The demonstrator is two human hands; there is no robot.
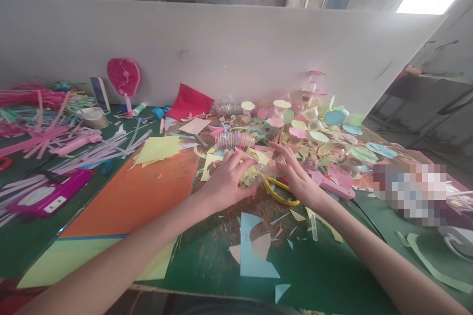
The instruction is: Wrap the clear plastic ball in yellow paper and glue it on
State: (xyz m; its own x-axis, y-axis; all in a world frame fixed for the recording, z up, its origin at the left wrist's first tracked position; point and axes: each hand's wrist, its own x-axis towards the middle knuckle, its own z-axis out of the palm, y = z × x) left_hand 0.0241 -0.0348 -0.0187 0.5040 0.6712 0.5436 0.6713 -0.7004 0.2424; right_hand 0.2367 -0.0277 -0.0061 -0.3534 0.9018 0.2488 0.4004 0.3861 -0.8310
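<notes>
Green table (325,275), indistinct transparent piece (262,171) between left hand (227,179) and right hand (296,181)

One head-worn view, forward and down

The only camera sits at the person's head, close above a flat, dark-green tabletop (325,275), facing across it towards, and just over, a long, flat, pale-grey upright panel (221,49)

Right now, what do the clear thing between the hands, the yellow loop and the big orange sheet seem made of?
Clear thing: probably thin, smooth plastic, since it looks see-through and a bit shiny; it's too blurry to be sure.
Yellow loop: likely hard, smooth plastic, with its bright, even colour.
Orange sheet: paper or thin card, matte, flat and straight-edged.
</notes>
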